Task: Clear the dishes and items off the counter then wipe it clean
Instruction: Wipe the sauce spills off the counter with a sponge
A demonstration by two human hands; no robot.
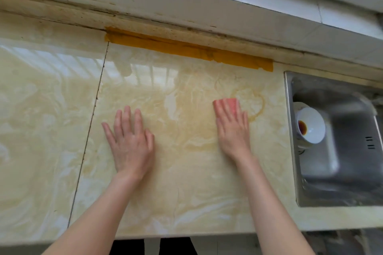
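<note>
the worktop [51,109] is a glossy cream marbled surface running from the left edge of view to the sink on the right, with a thin dark seam [91,122] crossing it front to back left of the hands. the whole left stretch lies bare, and so does the strip along the front edge. at the back edge a band of yellow tape [186,49] runs along the joint under the grimy wall ledge.

the left hand [129,143] lies flat, palm down, fingers spread and open, just right of the seam near the middle of the worktop, holding nothing; its forearm reaches in over the front edge.

the right hand [233,130] is also flat, fingers together, pressing down on a pink sponge [228,104] whose far end shows beyond the fingertips. a faint brownish ring stain [260,107] curves just right of it.

the steel sink [290,151] is set into the right end, and white bowls [310,125] are stacked against its left wall, the top one holding dark dregs.
</note>
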